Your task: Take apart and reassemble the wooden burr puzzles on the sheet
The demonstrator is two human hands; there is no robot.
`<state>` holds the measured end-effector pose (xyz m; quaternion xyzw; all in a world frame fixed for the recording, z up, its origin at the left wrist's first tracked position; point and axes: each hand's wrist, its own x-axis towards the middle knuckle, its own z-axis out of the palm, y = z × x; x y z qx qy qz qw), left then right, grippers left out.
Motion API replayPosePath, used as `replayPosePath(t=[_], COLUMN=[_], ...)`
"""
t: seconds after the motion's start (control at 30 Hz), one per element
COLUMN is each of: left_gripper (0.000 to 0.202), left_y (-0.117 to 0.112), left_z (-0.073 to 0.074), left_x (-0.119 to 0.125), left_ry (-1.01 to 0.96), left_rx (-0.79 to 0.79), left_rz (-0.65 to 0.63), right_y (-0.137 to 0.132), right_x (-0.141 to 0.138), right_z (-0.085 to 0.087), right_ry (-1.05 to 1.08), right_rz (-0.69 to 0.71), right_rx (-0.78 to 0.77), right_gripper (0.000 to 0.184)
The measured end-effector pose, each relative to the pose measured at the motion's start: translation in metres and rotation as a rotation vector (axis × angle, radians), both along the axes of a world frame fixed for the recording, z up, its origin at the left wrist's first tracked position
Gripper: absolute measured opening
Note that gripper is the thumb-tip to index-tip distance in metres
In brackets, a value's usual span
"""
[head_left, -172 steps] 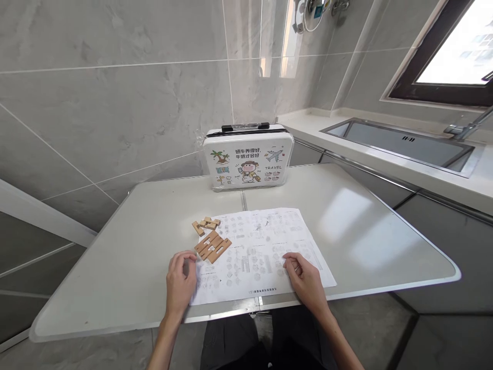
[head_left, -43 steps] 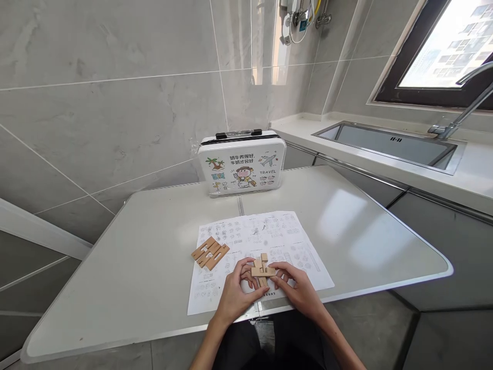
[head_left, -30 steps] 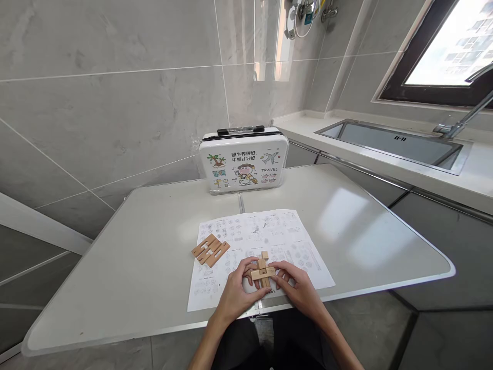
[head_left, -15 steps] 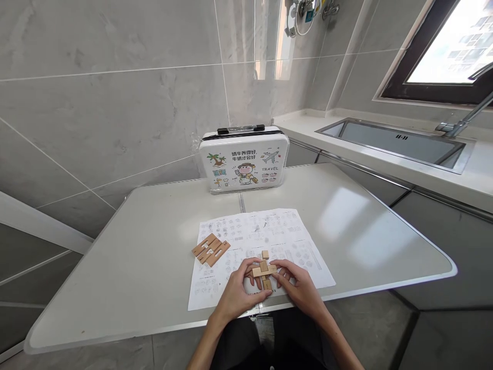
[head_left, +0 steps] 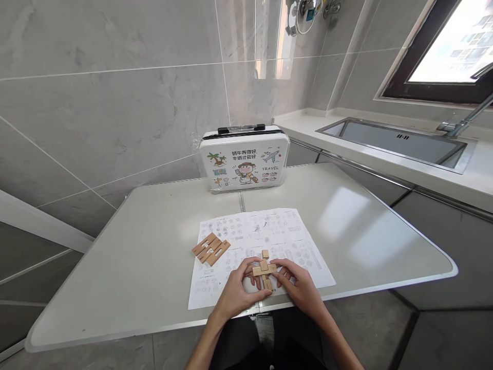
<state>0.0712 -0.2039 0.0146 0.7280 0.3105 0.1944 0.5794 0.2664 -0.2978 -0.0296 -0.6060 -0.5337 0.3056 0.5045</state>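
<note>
Light wooden puzzle blocks [head_left: 264,269], fitted crosswise, sit between my two hands above the near part of a printed sheet [head_left: 269,231]. My left hand [head_left: 239,288] curls around their left side, its thumb at the lowest block and its fingers behind. On the other side, my right hand [head_left: 299,285] pinches the right end of the crosspiece with thumb and fingers. Just beyond the blocks, a small wooden cube-like end [head_left: 265,254] shows; whether it joins them I cannot tell. Left of the hands, flat brown wooden pieces with slots [head_left: 211,249] lie side by side on the sheet.
A white folding table [head_left: 154,246] carries everything. At its back edge stands a white cartoon-printed case [head_left: 246,162] in clear plastic, against a grey tiled wall [head_left: 134,118]. To the right are a counter with a sink [head_left: 396,141] and a faucet [head_left: 458,126].
Almost nothing differs. The crossed blocks tilt very slightly between my hands, while both hands keep their places.
</note>
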Motion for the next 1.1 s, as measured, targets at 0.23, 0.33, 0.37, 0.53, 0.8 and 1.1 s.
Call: replayPosePath(t=[0.23, 0.33, 0.37, 0.53, 0.8, 1.1], left_gripper=[0.064, 0.064, 0.063, 0.061, 0.064, 0.061], left_y=[-0.003, -0.003, -0.003, -0.002, -0.002, -0.002], left_z=[-0.007, -0.008, -0.009, -0.008, -0.011, -0.011], left_x=[0.001, 0.001, 0.001, 0.001, 0.001, 0.002], left_ry=[0.01, 0.017, 0.016, 0.011, -0.002, -0.004], left_rx=[0.052, 0.069, 0.076, 0.103, 0.1, 0.129], left_rz=[0.126, 0.19, 0.208, 0.275, 0.316, 0.357], right_y=[0.004, 0.006, 0.007, 0.009, 0.01, 0.007], right_x=[-0.003, -0.003, -0.004, -0.009, -0.015, -0.009], right_z=[-0.004, -0.006, -0.005, -0.001, -0.003, 0.0], right_ry=[0.003, -0.044, -0.076, -0.289, -0.396, -0.225], right_rz=[-0.085, -0.082, -0.078, -0.104, -0.118, -0.085], right_rx=[0.039, 0.029, 0.023, 0.009, 0.017, 0.036], right_gripper=[0.035, 0.035, 0.035, 0.03, 0.016, 0.031])
